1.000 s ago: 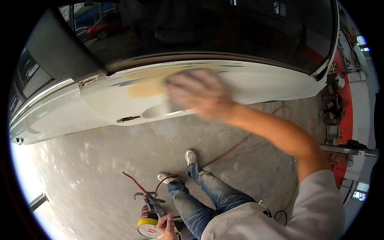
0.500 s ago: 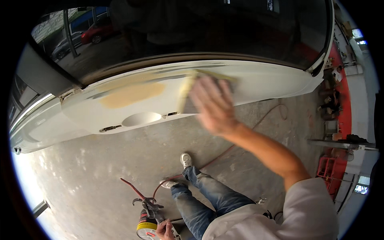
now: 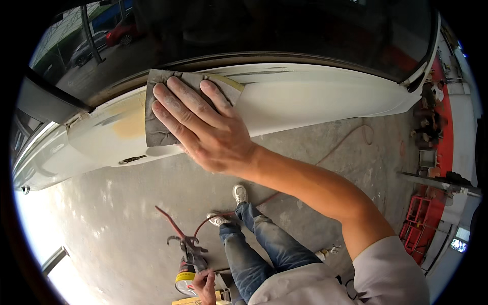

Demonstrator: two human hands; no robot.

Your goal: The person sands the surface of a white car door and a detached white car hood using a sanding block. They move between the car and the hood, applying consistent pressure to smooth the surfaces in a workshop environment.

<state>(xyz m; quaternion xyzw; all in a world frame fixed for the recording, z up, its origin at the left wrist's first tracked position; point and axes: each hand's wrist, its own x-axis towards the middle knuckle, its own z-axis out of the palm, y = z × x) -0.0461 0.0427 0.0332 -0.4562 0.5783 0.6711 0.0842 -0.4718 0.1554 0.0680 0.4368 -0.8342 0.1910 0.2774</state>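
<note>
My right hand lies over a creased sheet of sandpaper, fingers spread, holding it against the white car door. The sheet has a grey back and a yellow edge at its upper right. Its underside and my thumb are hidden. Left of it shows part of a tan filler patch; dark streaks run below the window. At the lower edge my left hand is closed beside a grey tool with hooks. What its fingers hold, I cannot make out.
The dark car window fills the top. A red hose runs by the hooked tool and over the concrete floor. A can with a yellow band stands by my left hand. Red racks line the right wall.
My right hand and the sandpaper have slid left along the door, now covering part of the tan patch and the door's handle recess. My left hand stays at the lower edge.
</note>
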